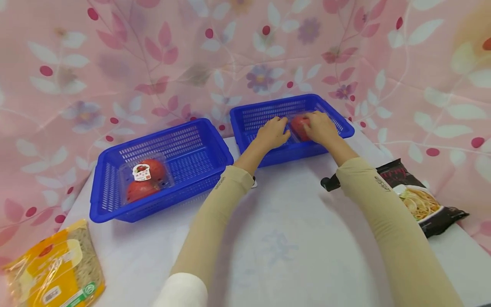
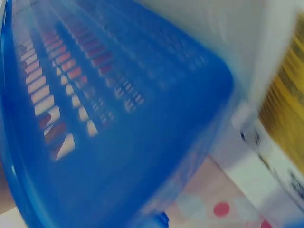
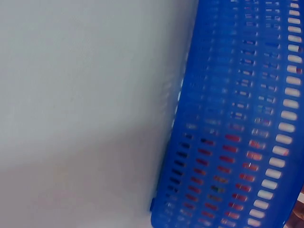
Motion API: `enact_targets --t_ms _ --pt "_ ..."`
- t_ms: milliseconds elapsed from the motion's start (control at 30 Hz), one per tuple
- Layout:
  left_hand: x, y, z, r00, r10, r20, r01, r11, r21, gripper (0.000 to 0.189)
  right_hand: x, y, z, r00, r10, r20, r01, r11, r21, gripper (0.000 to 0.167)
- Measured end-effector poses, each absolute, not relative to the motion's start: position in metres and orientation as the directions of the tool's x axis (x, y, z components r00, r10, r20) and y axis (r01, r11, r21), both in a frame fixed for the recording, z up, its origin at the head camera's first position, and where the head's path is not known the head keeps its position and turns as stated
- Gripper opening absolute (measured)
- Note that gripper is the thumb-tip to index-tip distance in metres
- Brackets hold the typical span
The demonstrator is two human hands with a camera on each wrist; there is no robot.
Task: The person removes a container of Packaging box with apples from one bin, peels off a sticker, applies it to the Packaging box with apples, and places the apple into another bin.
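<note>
My right hand (image 1: 321, 127) reaches into the right blue basket (image 1: 331, 143) and grips a clear plastic box of red fruit (image 1: 299, 128) with curved fingers and thumb. Just left of this box, my left hand (image 1: 273, 133) hangs over the same basket, thumb and fingers spread apart; whether its fingertips touch the box edge I cannot tell. The left wrist view gives a blurred blue basket wall (image 2: 142, 133). In the right wrist view, red shows through the slots of the basket side (image 3: 223, 142). Neither wrist view shows what the fingers do.
Another blue basket (image 1: 192, 187) stands on the left, holding a labelled clear box of red fruit (image 1: 153, 170). A yellow food packet (image 1: 57, 268) lies at the front left. A black noodle packet (image 1: 418, 200) lies right of my right forearm. Floral cloth (image 1: 245, 55) hangs behind the white table (image 1: 276, 256).
</note>
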State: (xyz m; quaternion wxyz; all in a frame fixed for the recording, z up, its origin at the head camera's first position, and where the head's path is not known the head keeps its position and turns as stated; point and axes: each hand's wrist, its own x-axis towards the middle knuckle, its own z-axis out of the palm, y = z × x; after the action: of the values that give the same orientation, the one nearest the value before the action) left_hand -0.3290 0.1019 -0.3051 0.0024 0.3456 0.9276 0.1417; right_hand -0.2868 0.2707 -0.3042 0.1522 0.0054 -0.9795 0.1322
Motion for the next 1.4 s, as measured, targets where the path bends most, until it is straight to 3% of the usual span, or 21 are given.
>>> enact_targets --t_ms 267,667,1033,1400 --pt "-0.326 0.122 -0.320 -0.780 0.623 0.065 0.590 0.696 0.409 0.043 -0.280 0.284 -0.303 -0.965 0.093 0.246 0.018 0.957 -0.288 0.035" --pt "-0.329 0.130 -0.331 -0.805 0.592 0.032 0.553 0.731 0.401 0.045 -0.292 0.294 -0.325 -0.977 0.092 0.195 0.009 0.921 -0.390 0.037" --pt "-0.333 0.147 -0.334 -0.765 0.643 -0.041 0.585 0.720 0.373 0.054 -0.290 0.302 -0.318 -0.995 0.089 0.041 0.072 0.948 -0.312 0.048" --pt "-0.333 0.153 -0.334 -0.757 0.652 -0.046 0.554 0.678 0.483 0.064 -0.285 0.311 -0.309 -0.997 0.038 -0.069 0.056 0.956 -0.287 0.059"
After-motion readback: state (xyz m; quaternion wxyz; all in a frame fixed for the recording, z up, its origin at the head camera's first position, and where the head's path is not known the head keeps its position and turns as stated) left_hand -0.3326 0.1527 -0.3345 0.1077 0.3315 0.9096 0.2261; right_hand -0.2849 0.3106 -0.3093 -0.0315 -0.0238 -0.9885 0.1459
